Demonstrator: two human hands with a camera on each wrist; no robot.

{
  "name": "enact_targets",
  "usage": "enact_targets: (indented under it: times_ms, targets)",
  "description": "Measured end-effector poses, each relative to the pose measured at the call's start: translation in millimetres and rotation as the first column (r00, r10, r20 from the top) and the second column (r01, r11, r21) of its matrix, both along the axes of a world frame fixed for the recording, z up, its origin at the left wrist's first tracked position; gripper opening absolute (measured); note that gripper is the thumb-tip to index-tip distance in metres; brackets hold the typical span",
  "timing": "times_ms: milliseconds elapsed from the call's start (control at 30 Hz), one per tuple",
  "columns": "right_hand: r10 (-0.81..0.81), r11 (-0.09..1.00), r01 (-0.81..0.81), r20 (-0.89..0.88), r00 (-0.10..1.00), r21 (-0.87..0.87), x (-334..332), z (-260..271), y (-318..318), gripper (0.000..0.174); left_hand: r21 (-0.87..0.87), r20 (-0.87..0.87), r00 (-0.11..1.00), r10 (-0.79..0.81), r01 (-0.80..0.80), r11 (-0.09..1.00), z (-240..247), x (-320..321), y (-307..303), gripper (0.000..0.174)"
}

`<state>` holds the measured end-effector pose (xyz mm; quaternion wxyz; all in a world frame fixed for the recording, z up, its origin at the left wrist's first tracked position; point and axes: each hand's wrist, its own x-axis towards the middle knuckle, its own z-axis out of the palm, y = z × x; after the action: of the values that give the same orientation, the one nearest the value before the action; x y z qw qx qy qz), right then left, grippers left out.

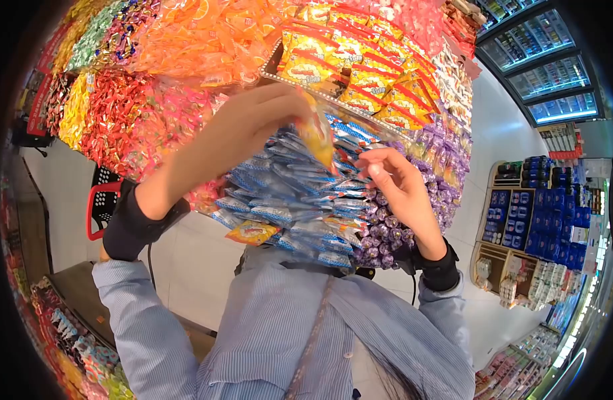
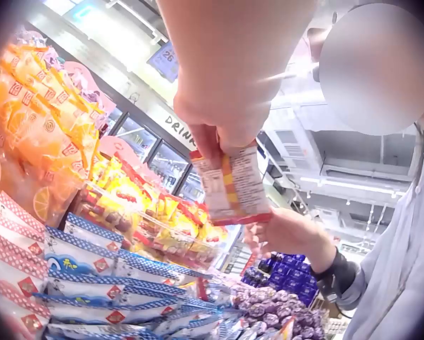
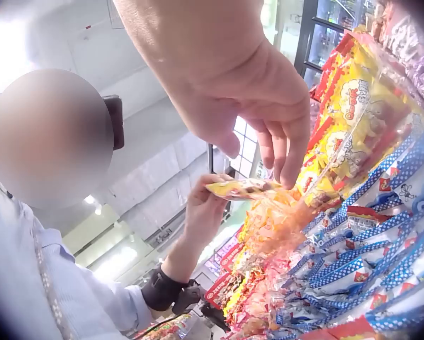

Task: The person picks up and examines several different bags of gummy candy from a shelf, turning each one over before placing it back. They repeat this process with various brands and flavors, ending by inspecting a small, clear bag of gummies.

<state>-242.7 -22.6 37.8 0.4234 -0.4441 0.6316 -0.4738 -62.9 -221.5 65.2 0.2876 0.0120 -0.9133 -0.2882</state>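
Note:
My left hand pinches a yellow and red snack packet above rows of blue and white packets. In the left wrist view the packet hangs from the fingers of the left hand, its printed side showing. My right hand is to the right of the packet, fingers loosely bent with nothing gripped. The right wrist view has the fingertips of the right hand close to the packet's edge; whether they touch it cannot be told.
Behind the blue rows stands a bin of yellow packets. Purple wrapped sweets lie to the right, orange packets and red sweets to the left. One yellow packet lies at the blue pile's near edge.

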Motion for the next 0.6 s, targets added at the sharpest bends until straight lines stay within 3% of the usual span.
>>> enact_targets:
  times_ms: [133, 200, 300, 367, 467, 567, 600]
  targets:
    - [0.078, 0.997, -0.066, 0.412, 0.908, -0.045, 6.0, 6.1, -2.2, 0.026, 0.384, -0.024, 0.986, -0.164, 0.161, 0.909, 8.3, 10.0, 23.4, 0.030]
    - [0.130, 0.989, -0.147, 0.577, 0.806, -0.018, 8.9, 5.9, 2.7, 0.027, 0.442, -0.024, 0.977, -0.211, 0.200, 0.874, 5.2, 10.3, 30.4, 0.029]
    - [0.257, 0.961, -0.276, 0.487, 0.835, -0.032, 9.4, 9.1, 4.6, 0.026, 0.582, -0.030, 0.955, -0.295, 0.257, 0.772, -4.9, 10.3, 33.9, 0.024]
    - [0.188, 0.978, -0.207, 0.504, 0.843, -0.018, 14.2, 8.6, 4.8, 0.025, 0.671, -0.092, 0.947, -0.308, 0.288, 0.684, -17.6, 6.8, 36.5, 0.021]
    - [0.096, 0.994, -0.108, 0.494, 0.864, -0.006, 18.7, 7.3, 2.9, 0.025, 0.840, 0.016, 0.989, -0.146, 0.065, 0.538, -19.3, 4.4, 46.0, 0.025]
    - [0.039, 0.998, -0.015, 0.430, 0.902, -0.058, 21.9, -2.5, 2.1, 0.024, 0.954, 0.167, 0.969, -0.181, -0.112, 0.279, -19.3, 8.2, 48.3, 0.037]
    - [0.043, 0.997, -0.012, 0.425, 0.904, -0.076, 21.5, -6.9, 1.9, 0.024, 0.964, 0.147, 0.972, -0.181, -0.100, 0.248, -21.6, 7.8, 49.1, 0.036]
